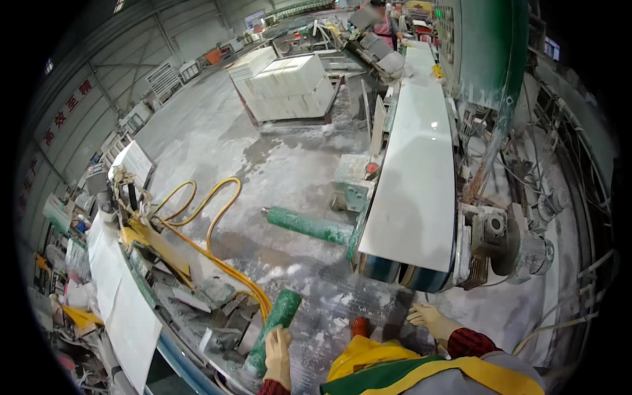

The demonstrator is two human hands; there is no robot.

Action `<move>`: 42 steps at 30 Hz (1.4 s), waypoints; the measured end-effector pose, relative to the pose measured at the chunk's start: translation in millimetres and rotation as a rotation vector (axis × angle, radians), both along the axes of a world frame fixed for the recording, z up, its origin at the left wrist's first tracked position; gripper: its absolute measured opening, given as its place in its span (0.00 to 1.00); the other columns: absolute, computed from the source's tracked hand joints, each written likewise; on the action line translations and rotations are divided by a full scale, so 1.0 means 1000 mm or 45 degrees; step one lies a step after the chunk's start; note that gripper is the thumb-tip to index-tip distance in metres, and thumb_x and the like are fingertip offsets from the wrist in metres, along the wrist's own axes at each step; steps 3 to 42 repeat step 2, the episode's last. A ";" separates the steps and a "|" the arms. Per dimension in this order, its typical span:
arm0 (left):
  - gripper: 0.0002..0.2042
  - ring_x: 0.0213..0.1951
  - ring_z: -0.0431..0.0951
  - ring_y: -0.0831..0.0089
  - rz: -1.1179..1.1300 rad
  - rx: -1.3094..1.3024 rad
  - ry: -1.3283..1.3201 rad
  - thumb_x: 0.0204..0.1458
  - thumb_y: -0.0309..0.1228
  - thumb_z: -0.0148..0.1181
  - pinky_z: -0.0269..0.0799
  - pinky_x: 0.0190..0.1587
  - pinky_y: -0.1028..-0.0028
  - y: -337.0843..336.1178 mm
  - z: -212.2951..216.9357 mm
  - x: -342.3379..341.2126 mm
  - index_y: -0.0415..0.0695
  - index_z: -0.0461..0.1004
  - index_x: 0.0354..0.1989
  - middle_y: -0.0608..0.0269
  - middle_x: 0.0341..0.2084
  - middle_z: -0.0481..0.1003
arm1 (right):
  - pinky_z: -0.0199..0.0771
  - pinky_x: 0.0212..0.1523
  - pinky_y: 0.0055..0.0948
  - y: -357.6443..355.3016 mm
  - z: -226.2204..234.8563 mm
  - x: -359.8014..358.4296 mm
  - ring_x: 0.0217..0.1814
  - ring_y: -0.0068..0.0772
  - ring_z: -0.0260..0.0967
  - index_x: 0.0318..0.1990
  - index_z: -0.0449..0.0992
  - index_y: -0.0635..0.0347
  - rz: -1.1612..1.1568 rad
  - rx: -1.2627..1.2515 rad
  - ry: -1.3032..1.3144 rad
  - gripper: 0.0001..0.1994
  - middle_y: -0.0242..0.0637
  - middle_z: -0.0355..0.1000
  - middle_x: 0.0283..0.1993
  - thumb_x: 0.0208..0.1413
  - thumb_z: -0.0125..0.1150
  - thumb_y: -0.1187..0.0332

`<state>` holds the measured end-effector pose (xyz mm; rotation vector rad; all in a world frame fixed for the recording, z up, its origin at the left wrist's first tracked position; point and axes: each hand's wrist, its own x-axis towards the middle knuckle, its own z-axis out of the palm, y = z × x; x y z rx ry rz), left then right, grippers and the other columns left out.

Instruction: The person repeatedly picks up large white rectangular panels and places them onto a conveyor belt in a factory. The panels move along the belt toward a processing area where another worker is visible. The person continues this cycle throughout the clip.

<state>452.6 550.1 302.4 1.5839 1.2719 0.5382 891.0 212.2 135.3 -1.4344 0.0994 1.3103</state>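
Note:
My left hand (278,355), in a pale cream glove, is at the lower middle with its fingers stretched out beside a short green roller (282,313). It overlaps the roller in view; whether it presses on it I cannot tell. My right hand (432,321), gloved the same way, hangs in the air with loosely spread fingers and nothing in it, just short of the conveyor's near end (428,279). A long white slab (415,204) lies on that conveyor. Another green roller (306,225) sticks out from the conveyor's left side.
Yellow hoses (217,253) loop over the wet floor. White slabs (122,303) lie on a line at the left. A pallet of stacked white slabs (289,85) stands farther back. Motors (533,253) and a tall green machine (487,52) flank the right. Another person (384,25) is at the far end.

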 end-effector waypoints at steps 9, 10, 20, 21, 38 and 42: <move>0.26 0.54 0.84 0.60 -0.032 0.035 0.098 0.81 0.49 0.47 0.79 0.62 0.63 -0.044 0.018 -0.046 0.40 0.75 0.70 0.51 0.56 0.81 | 0.91 0.40 0.42 0.003 -0.021 -0.019 0.40 0.45 0.88 0.57 0.81 0.66 0.141 -0.136 -0.137 0.21 0.55 0.88 0.48 0.78 0.62 0.53; 0.26 0.54 0.84 0.60 -0.032 0.035 0.098 0.81 0.49 0.47 0.79 0.62 0.63 -0.044 0.018 -0.046 0.40 0.75 0.70 0.51 0.56 0.81 | 0.91 0.40 0.42 0.003 -0.021 -0.019 0.40 0.45 0.88 0.57 0.81 0.66 0.141 -0.136 -0.137 0.21 0.55 0.88 0.48 0.78 0.62 0.53; 0.26 0.54 0.84 0.60 -0.032 0.035 0.098 0.81 0.49 0.47 0.79 0.62 0.63 -0.044 0.018 -0.046 0.40 0.75 0.70 0.51 0.56 0.81 | 0.91 0.40 0.42 0.003 -0.021 -0.019 0.40 0.45 0.88 0.57 0.81 0.66 0.141 -0.136 -0.137 0.21 0.55 0.88 0.48 0.78 0.62 0.53; 0.26 0.54 0.84 0.60 -0.032 0.035 0.098 0.81 0.49 0.47 0.79 0.62 0.63 -0.044 0.018 -0.046 0.40 0.75 0.70 0.51 0.56 0.81 | 0.91 0.40 0.42 0.003 -0.021 -0.019 0.40 0.45 0.88 0.57 0.81 0.66 0.141 -0.136 -0.137 0.21 0.55 0.88 0.48 0.78 0.62 0.53; 0.26 0.54 0.84 0.60 -0.032 0.035 0.098 0.81 0.49 0.47 0.79 0.62 0.63 -0.044 0.018 -0.046 0.40 0.75 0.70 0.51 0.56 0.81 | 0.91 0.40 0.42 0.003 -0.021 -0.019 0.40 0.45 0.88 0.57 0.81 0.66 0.141 -0.136 -0.137 0.21 0.55 0.88 0.48 0.78 0.62 0.53; 0.26 0.54 0.84 0.60 -0.032 0.035 0.098 0.81 0.49 0.47 0.79 0.62 0.63 -0.044 0.018 -0.046 0.40 0.75 0.70 0.51 0.56 0.81 | 0.91 0.40 0.42 0.003 -0.021 -0.019 0.40 0.45 0.88 0.57 0.81 0.66 0.141 -0.136 -0.137 0.21 0.55 0.88 0.48 0.78 0.62 0.53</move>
